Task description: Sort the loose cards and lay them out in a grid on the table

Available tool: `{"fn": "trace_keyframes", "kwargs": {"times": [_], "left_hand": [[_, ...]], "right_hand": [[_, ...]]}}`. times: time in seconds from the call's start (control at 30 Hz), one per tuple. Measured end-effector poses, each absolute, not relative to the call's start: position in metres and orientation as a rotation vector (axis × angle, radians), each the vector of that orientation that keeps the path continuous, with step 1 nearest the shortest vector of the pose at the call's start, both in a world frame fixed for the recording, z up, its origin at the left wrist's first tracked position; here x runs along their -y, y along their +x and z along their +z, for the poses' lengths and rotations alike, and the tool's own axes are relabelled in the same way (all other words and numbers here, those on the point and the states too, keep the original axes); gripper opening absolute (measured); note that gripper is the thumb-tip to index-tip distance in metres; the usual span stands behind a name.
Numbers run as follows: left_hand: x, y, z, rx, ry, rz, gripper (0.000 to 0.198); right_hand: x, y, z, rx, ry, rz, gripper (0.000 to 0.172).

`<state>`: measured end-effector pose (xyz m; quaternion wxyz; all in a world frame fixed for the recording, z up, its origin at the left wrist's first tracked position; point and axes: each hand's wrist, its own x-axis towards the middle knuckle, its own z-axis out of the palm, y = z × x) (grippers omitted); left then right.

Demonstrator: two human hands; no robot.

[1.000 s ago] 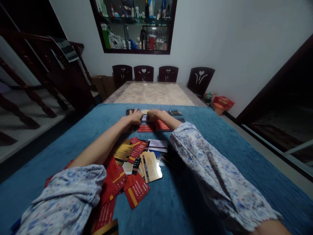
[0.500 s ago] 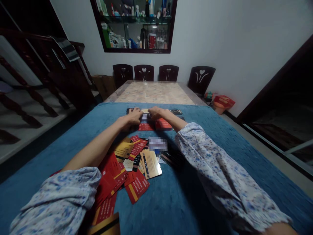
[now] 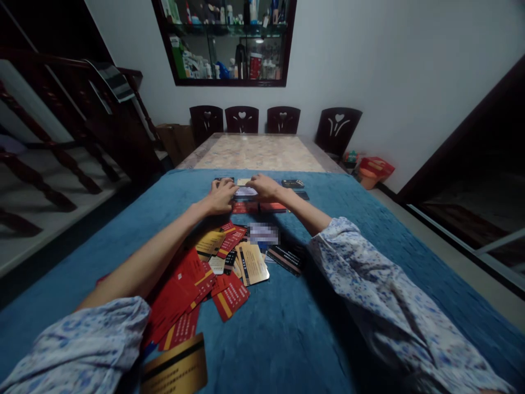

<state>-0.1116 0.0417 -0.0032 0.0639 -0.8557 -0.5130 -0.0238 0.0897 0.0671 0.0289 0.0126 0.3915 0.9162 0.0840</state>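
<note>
My left hand (image 3: 222, 196) rests over the left side of the laid-out cards, fingers bent and a little apart, fingertips by the left edge of a white card (image 3: 245, 192). From the right, my right hand (image 3: 264, 187) reaches over the same card with its fingers curled together; whatever sits between them is hidden. Behind the white card lies a cream card (image 3: 243, 181). In front of it are a red card (image 3: 245, 208) and an orange-red card (image 3: 273, 207). A black card (image 3: 292, 184) lies to the right, and another dark card is partly hidden by my left hand.
Nearer me spreads a loose heap of red cards (image 3: 176, 290), with a tan card (image 3: 253, 264), a black card (image 3: 286, 259) and a gold card (image 3: 176, 365). A blue cloth (image 3: 369, 284) covers the near table. Several dark chairs (image 3: 283, 120) stand beyond the stone tabletop (image 3: 254, 153).
Both hands have shifted slightly, and my right fingers have lifted a little off the row. My right forearm has moved right, uncovering more of the black card in the heap.
</note>
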Motion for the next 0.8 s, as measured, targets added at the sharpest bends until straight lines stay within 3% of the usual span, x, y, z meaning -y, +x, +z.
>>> {"fn": "trace_keyframes", "kwargs": {"times": [0.37,0.8], "left_hand": [[0.004,-0.107,-0.006,1.498,-2.626,-0.149,0.044],[0.051,-0.087,-0.007,1.429,-2.86,-0.203,0.04]], "right_hand": [[-0.031,0.111,0.018,-2.954,1.196,0.182,0.044],[-0.006,0.14,-0.006,-3.13,1.035,0.15,0.031]]}}
